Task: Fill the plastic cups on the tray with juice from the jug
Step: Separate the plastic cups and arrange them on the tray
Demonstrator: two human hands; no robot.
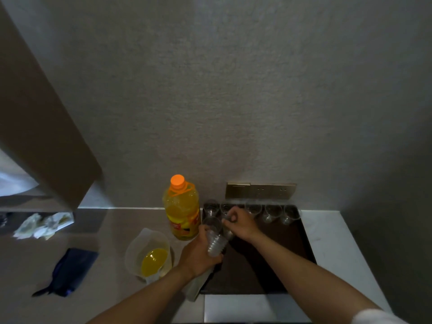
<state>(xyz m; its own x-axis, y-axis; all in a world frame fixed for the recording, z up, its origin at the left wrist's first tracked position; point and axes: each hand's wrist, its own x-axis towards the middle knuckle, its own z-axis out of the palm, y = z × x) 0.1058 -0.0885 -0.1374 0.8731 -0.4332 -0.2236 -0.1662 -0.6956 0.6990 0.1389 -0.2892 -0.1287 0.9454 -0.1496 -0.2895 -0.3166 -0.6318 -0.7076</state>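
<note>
Dim and blurry from my end. My left hand point(198, 256) grips a cup stack point(216, 242), count unreadable. Right hand point(240, 222) pinches one cup point(228, 231) over the tray point(268, 265); its fingers hide the rim. I count five cups point(272, 212) along the tray's back edge. One jug point(153, 252), part full, left of the tray; one bottle point(182, 209) behind it on the desk point(112, 230).

The scene was dim and murky, with grainy noise across the wall point(233, 90). Pale light entered at the far left edge. Wide-angle distortion bent the edges of the view. The clear cups point(271, 212) were blurred and hard to separate against the dark tray point(268, 265).
</note>
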